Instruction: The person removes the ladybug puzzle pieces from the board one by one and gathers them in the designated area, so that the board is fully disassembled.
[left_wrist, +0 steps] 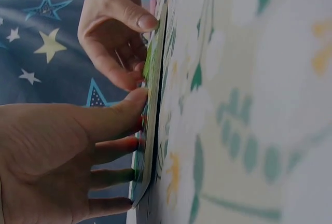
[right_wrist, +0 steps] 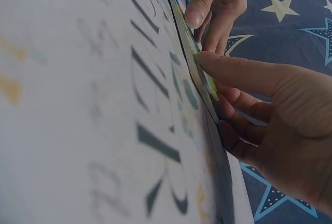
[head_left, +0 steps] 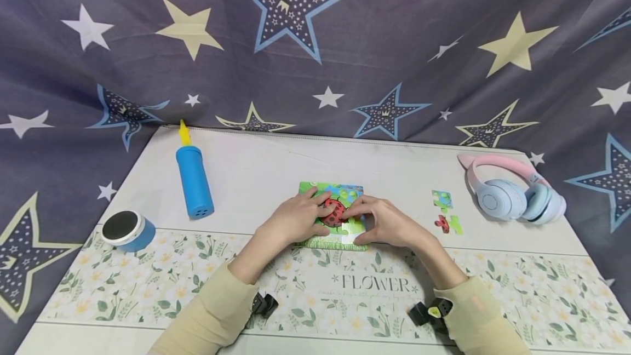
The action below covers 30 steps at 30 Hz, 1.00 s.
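Observation:
A small jigsaw board (head_left: 315,241) with a red ladybug picture lies flat at the middle of the table mat. My left hand (head_left: 319,210) rests on its left part, with straight fingers (left_wrist: 126,173) and the thumb pressing on the surface. My right hand (head_left: 357,221) arches over the board's lower right. Its thumb (right_wrist: 228,69) and curved fingers pinch a light green piece (head_left: 351,228) down against the board. Two loose pieces, a blue-green piece (head_left: 441,199) and a red-green piece (head_left: 448,225), lie to the right of the board.
Pink and blue headphones (head_left: 512,193) sit at the far right. A blue hand pump (head_left: 194,179) with a yellow tip lies at the left, and a round blue speaker (head_left: 127,229) stands nearer the left edge. Star-printed cloth hangs behind and around the table.

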### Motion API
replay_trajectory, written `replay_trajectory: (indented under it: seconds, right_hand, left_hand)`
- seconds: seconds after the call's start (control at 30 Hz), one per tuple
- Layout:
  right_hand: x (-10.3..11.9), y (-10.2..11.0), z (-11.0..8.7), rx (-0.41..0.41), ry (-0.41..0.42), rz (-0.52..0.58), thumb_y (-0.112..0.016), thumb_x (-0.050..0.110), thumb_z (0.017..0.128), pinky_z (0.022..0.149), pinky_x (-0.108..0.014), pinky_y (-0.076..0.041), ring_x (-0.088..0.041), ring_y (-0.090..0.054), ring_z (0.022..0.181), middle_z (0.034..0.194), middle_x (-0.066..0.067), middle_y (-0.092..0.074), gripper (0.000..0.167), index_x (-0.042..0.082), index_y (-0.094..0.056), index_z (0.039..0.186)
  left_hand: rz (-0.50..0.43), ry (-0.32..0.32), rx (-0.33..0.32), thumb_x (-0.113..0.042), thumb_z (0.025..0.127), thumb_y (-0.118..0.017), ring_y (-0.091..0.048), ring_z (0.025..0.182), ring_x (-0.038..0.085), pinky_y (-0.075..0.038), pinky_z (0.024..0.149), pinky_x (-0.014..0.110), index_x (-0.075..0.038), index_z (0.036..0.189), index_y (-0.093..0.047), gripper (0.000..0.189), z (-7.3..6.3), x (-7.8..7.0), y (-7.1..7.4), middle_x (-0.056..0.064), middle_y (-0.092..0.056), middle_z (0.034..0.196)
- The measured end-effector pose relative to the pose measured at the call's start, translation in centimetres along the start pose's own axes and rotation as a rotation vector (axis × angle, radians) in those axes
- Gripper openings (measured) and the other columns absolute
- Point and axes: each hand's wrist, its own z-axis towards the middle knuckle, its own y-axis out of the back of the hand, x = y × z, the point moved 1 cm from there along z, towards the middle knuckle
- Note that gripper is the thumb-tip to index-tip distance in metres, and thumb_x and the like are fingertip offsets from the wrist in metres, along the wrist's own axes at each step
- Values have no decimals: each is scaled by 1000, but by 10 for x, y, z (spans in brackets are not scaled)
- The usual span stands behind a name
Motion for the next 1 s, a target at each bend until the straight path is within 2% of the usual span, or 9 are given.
replay_trajectory:
  seconds: [0.27, 0.47, 0.77, 1.0]
  right_hand:
    - [1, 0, 0, -2, -12, -9, -91, 18, 78, 81, -30, -53, -15, -60, 95, 120, 2, -69, 55, 20, -73, 129]
    - [2, 0, 0, -5, 2, -26, -93, 18, 75, 88, -33, -57, -15, -65, 106, 122, 0, -71, 58, 17, -73, 130]
    - [2, 1, -1, -9, 10, -42, -93, 17, 75, 92, -35, -58, -15, -67, 111, 124, 2, -72, 59, 18, -72, 131]
    - [4, 2, -2, 1, 12, -32, -93, 16, 75, 99, -43, -57, -18, -66, 119, 127, 3, -71, 60, 20, -72, 131]
  left_hand:
    - [-1, 39, -36, -43, 93, -74, -24, 160, 35, -30, 127, 55, -20, 146, -60, 59, 1, -4, -2, 2, -34, 169]
    - [7, 47, -48, -44, 92, -74, -26, 159, 35, -34, 125, 56, -21, 145, -60, 60, 2, -5, -2, 2, -35, 169]
    - [17, 73, -27, -46, 92, -73, -24, 160, 33, -37, 123, 57, -26, 148, -57, 61, 3, -5, -3, -1, -31, 170]
    - [25, 82, -33, -46, 92, -74, -25, 160, 32, -39, 122, 56, -26, 147, -58, 61, 3, -5, -3, -2, -32, 170]
